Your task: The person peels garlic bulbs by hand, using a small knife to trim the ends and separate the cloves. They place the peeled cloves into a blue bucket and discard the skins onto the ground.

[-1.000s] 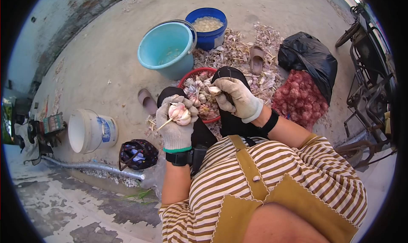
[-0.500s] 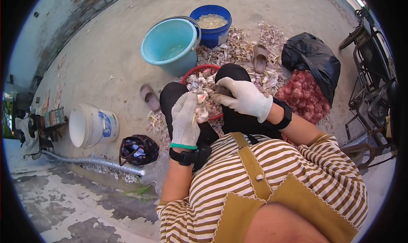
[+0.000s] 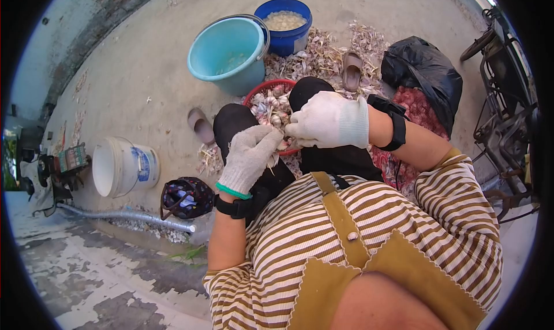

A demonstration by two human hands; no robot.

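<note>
Now left hand (image 3: 249, 158) and right hand (image 3: 326, 121) meet, both clamped on a mostly hidden garlic bulb (image 3: 281, 145) at six o'clock of the red basket (image 3: 258, 90); a firm grip directly over it seems wise.

Gloved left hand (image 3: 249, 157) and right hand (image 3: 326, 121) meet at fingertips; fingers curled in, both elbows bent.
</note>
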